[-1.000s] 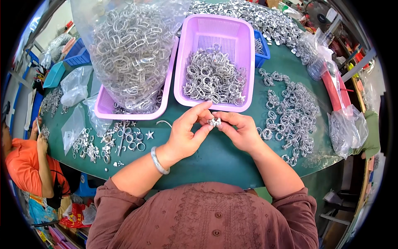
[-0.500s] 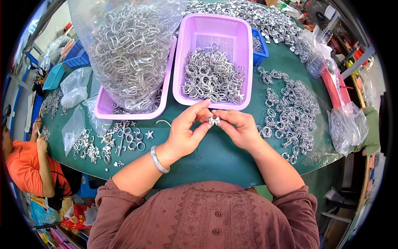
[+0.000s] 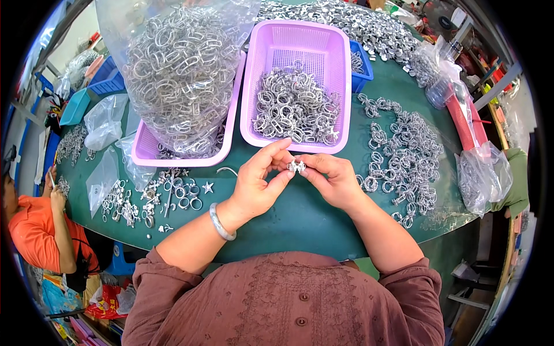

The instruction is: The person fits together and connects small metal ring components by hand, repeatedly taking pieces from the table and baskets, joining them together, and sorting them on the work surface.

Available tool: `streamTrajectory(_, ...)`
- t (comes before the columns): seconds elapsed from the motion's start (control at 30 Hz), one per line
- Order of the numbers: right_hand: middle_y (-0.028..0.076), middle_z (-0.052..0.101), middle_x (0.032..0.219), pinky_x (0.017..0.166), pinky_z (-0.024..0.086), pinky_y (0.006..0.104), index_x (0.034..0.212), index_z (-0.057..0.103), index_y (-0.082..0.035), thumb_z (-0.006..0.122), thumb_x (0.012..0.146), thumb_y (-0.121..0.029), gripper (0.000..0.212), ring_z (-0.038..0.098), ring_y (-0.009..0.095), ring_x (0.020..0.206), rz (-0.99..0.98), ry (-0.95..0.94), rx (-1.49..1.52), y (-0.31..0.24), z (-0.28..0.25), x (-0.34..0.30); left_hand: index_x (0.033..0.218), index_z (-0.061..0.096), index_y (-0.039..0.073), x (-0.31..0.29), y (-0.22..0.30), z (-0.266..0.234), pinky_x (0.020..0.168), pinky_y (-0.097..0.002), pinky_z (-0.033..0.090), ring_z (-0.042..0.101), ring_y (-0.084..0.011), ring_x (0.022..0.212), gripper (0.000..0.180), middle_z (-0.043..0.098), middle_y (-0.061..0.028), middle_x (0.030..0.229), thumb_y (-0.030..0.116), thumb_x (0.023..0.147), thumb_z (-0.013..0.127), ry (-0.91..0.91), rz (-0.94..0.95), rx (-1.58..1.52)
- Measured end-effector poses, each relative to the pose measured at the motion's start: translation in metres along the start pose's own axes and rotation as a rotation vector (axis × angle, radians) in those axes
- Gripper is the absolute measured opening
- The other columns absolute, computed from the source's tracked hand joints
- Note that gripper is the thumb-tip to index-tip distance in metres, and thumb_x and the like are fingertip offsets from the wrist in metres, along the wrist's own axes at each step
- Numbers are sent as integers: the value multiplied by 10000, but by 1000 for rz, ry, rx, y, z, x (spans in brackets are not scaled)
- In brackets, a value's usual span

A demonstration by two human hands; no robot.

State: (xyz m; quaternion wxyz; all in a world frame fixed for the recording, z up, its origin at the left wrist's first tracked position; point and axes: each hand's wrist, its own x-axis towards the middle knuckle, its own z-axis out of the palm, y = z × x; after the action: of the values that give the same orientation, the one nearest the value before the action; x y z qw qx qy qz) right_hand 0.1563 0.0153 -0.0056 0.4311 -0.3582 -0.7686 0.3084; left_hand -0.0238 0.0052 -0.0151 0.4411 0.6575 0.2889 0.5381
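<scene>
Between the fingertips of both hands is a small silver metal ring piece (image 3: 297, 166) with a knobbly ornament; its exact form is partly covered by the fingers. My left hand (image 3: 261, 181) pinches it from the left, a pale bangle on that wrist. From the other side, my right hand (image 3: 333, 180) pinches it with thumb and forefinger. Just beyond my hands stands a lilac plastic basket (image 3: 251, 124) with a heap of silver rings (image 3: 294, 106). To the right lies a spread of linked-looking silver rings (image 3: 411, 158) on the green tabletop (image 3: 277, 230).
A large clear bag (image 3: 179, 75) of rings fills a second lilac basket (image 3: 216, 158) at left. Loose rings and star pieces (image 3: 183, 193) lie left of my hands. A blue bin (image 3: 359, 81) and a silver heap (image 3: 346, 23) are farther back. A person in orange (image 3: 43, 230) works at far left.
Hardly anything differs. The small metal piece is turned very slightly between my fingertips; both hands keep their place and grip.
</scene>
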Motion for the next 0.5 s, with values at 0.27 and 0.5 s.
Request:
streamTrajectory(0.27, 85, 628, 810, 616, 472, 267, 994, 622, -47, 616, 775, -43, 220, 606, 180, 689, 6, -7, 23, 3, 0, -1, 1240, 415, 24, 0, 0, 2, 772, -246, 463, 539, -115, 870, 502, 537, -60, 966, -78, 770, 557, 10, -51, -67)
streamTrajectory(0.5, 95, 623, 816, 614, 477, 280, 983, 618, -36, 620, 765, -42, 219, 606, 197, 693, -47, 12, -59, 0, 0, -1, 1184, 447, 8, -2, 3, 1, 762, -255, 470, 535, -132, 896, 484, 505, -82, 1035, -37, 740, 632, -8, -5, 58)
